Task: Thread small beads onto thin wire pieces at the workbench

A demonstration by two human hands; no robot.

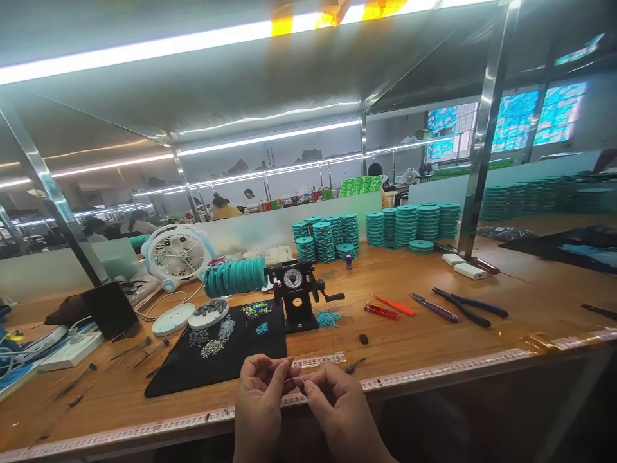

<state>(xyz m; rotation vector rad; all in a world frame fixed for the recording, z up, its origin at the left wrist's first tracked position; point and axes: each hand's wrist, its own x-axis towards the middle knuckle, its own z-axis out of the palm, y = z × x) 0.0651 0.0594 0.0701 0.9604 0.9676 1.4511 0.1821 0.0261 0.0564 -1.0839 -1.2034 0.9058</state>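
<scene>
Both hands meet over the front edge of the wooden bench, fingertips almost touching. My left hand is closed, thumb pressed to the fingers, on something too small to make out. Beside it, my right hand pinches in the same way, and its item is also too small to name. Just behind the fingers lies a short piece of measuring tape. A longer tape runs along the bench edge. To the left is a black mat with small beads and metal parts. A black hand-cranked winder carries teal spools.
Pliers, a cutter and red-handled tools lie at the right. Stacked teal spools stand at the back, with a fan further left. A black swivel-like part is near my right hand. People sit in the background.
</scene>
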